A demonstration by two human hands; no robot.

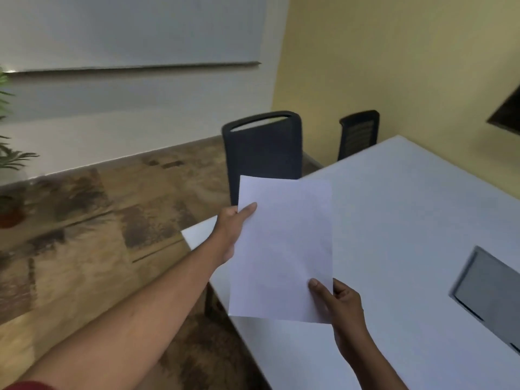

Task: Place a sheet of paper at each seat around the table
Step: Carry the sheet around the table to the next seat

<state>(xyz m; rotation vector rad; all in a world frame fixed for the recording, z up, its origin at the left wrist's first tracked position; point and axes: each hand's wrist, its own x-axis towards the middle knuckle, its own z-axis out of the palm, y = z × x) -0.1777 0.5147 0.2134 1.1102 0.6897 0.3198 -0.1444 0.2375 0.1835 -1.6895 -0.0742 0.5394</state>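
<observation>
I hold a white sheet of paper (284, 249) in the air over the left corner of the white table (399, 220). My left hand (230, 229) grips the sheet's upper left edge, thumb on top. My right hand (340, 308) pinches its lower right corner. Whether it is a single sheet or a thin stack I cannot tell. A dark mesh chair (263, 153) stands at the table's edge just beyond the paper. A second dark chair (358, 132) stands farther along the same side, near the yellow wall.
A grey cable box lid (489, 288) is set into the table at the right. A whiteboard (132, 32) hangs on the far wall. A potted plant (8, 175) stands at the left on patterned brown flooring. A dark screen corner (506, 114) shows at the right edge.
</observation>
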